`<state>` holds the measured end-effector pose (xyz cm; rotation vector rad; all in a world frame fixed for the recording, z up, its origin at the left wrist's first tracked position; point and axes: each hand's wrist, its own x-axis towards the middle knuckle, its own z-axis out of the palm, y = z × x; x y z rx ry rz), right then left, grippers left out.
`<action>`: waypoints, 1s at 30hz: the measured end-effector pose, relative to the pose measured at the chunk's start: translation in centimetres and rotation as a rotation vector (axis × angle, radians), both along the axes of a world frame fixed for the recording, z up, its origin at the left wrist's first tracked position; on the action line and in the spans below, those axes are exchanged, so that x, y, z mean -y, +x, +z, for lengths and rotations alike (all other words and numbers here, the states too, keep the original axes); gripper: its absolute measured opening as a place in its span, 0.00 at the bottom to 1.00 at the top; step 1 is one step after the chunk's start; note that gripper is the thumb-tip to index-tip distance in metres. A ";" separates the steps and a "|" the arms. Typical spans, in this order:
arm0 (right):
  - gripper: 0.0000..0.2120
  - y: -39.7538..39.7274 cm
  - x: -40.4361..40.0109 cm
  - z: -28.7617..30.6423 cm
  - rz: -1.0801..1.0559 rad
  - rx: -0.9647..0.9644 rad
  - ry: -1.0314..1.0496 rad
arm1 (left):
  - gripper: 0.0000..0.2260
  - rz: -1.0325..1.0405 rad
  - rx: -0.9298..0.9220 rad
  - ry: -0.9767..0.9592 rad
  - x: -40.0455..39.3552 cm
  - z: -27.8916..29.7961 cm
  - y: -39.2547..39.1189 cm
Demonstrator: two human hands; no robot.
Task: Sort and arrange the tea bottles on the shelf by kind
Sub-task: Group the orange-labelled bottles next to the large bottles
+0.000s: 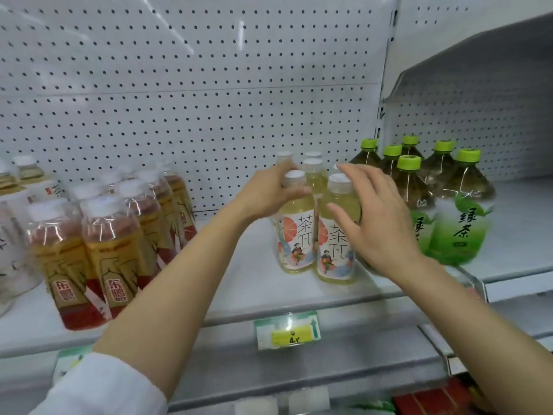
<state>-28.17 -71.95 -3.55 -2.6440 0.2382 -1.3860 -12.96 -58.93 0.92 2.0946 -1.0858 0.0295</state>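
the left hand (270, 190) is curled round the neck of a pale yellow clear plastic tea bottle with a white cap and an orange-fruit label (294, 223), thumb and fingers closing just under the cap. the right hand (377, 217) has its fingers spread and relaxed, lying against the right side of a second bottle of the same kind (336, 235); it holds nothing that i can see, though the blur leaves it unclear whether the palm presses on it. these two bottles stand upright, nearly touching, at the middle of the white metal shelf (239, 295), with more of their kind (312, 167) behind them toward 12 o'clock. toward 3 o'clock stands a cluster of dark green tea bottles with lime caps and green labels (460, 211), just beside the right hand. toward 9 o'clock, well apart, are amber tea bottles with red and gold labels (113, 259), and at the far edge white-labelled bottles (12, 235), partly cut off. the kinds already look grouped, so sorting seems largely done; what seems left is squaring up the pale yellow rows. a green and yellow price tag (287, 330) hangs at 6 o'clock.
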 end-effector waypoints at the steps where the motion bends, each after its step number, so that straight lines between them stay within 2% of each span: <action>1: 0.29 0.1 0.3 0.2 -0.010 -0.045 -0.008 | 0.21 0.022 0.003 0.007 -0.4 0.1 0.3; 4: 0.34 0.3 1.1 0.4 -0.014 -0.157 0.010 | 0.19 0.100 -0.036 0.026 -1.7 0.3 1.8; 8: 0.45 0.6 1.1 0.3 -0.003 -0.254 0.059 | 0.18 0.181 -0.032 0.049 -2.2 0.5 4.2; 10: 0.47 0.7 1.0 0.3 -0.003 -0.265 0.048 | 0.18 0.197 -0.044 0.058 -2.1 0.6 5.4; 14: 0.46 1.2 0.3 0.7 0.134 -0.248 0.147 | 0.19 0.210 0.038 0.149 -1.3 1.4 7.2; 19: 0.41 5.3 -2.1 1.4 0.246 -0.294 0.114 | 0.21 0.205 0.159 0.325 -1.2 3.2 8.0; 23: 0.37 10.0 -3.4 2.1 0.184 -0.339 0.106 | 0.20 0.207 0.239 0.403 -1.4 3.7 8.5; 30: 0.32 13.8 -2.9 3.2 0.006 -0.381 -0.037 | 0.19 0.214 0.252 0.421 -1.7 3.8 9.2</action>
